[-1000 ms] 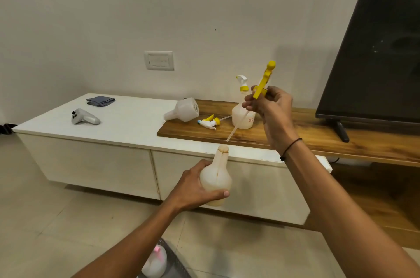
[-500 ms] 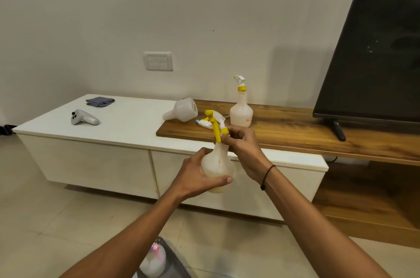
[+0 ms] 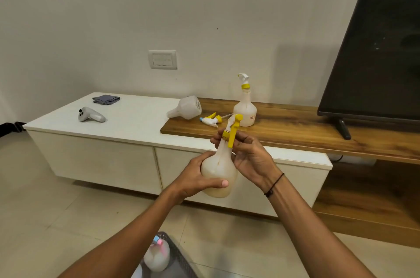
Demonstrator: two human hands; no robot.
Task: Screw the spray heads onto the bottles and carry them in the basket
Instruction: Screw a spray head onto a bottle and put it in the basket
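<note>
On the white table (image 3: 127,127), a grey cloth (image 3: 106,99) is lying near the back edge and a controller (image 3: 91,115) is sitting in front of it, with bare top around both. At the bottom edge of the frame a dark basket (image 3: 179,255) is standing on the floor, holding a bottle with a pink and blue head (image 3: 157,255).

The left hand (image 3: 195,177) is gripping the held bottle (image 3: 219,171) round its belly, in front of the table's front edge. The right hand (image 3: 246,152) is pinching the yellow head (image 3: 231,132) on that bottle's neck.

On the wooden board (image 3: 295,127), an open bottle (image 3: 185,107) is lying on its side at the left end, a loose head (image 3: 211,119) is lying beside it, and a capped bottle (image 3: 245,105) is standing upright. Right of it the board is running bare to the TV (image 3: 375,50).
</note>
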